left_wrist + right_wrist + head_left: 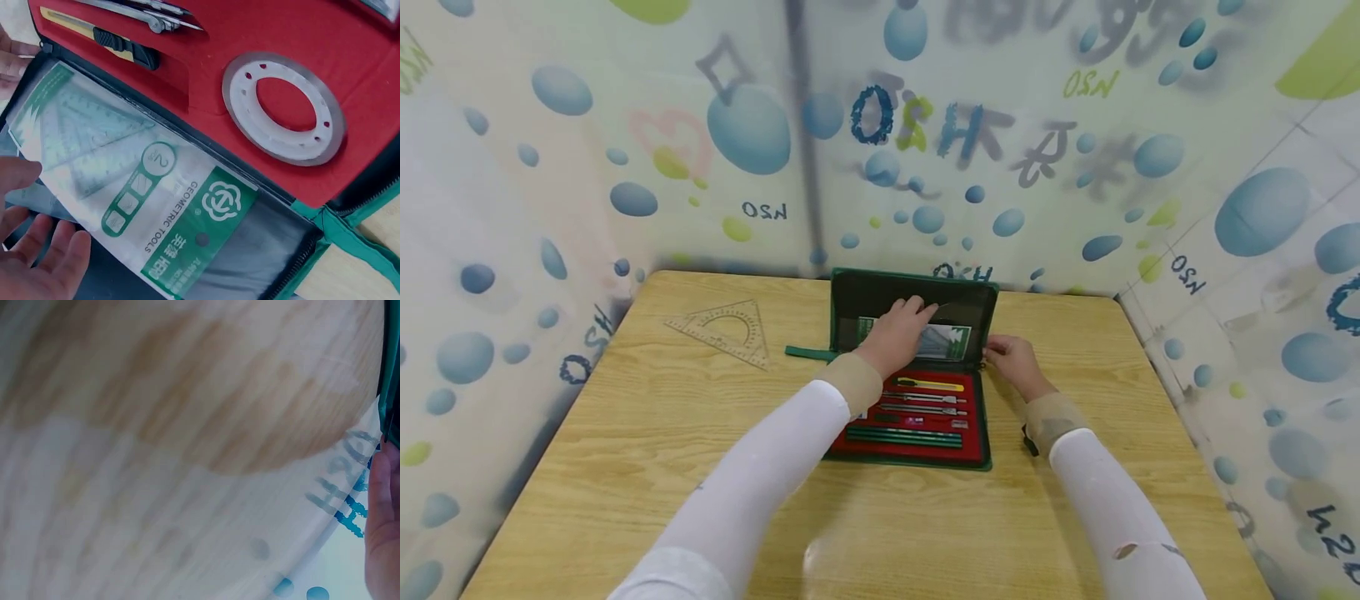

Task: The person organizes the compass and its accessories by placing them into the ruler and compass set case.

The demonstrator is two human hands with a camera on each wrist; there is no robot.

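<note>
A green-edged zip case (912, 462) stands open on the table, its dark lid raised at the back. My left hand (895, 337) reaches over it to the lid, thumb and fingers around a thin clear plastic piece (39, 199) whose full shape is hidden. Beside those fingers, a clear packet (945, 342) marked "Geometric Tools", with set squares inside, lies against the lid. My right hand (1017, 365) pinches the case's right edge near the hinge. In the red tray (206, 37) lie a yellow utility knife (930, 384), compasses (925, 409) and green pencils (906, 437).
A clear set square (756, 337) lies flat on the wooden table (610, 433), left of the case. A white ring-shaped piece (244, 103) sits in the tray. The green strap (808, 352) sticks out leftward. Patterned walls (880, 208) stand behind and at both sides.
</note>
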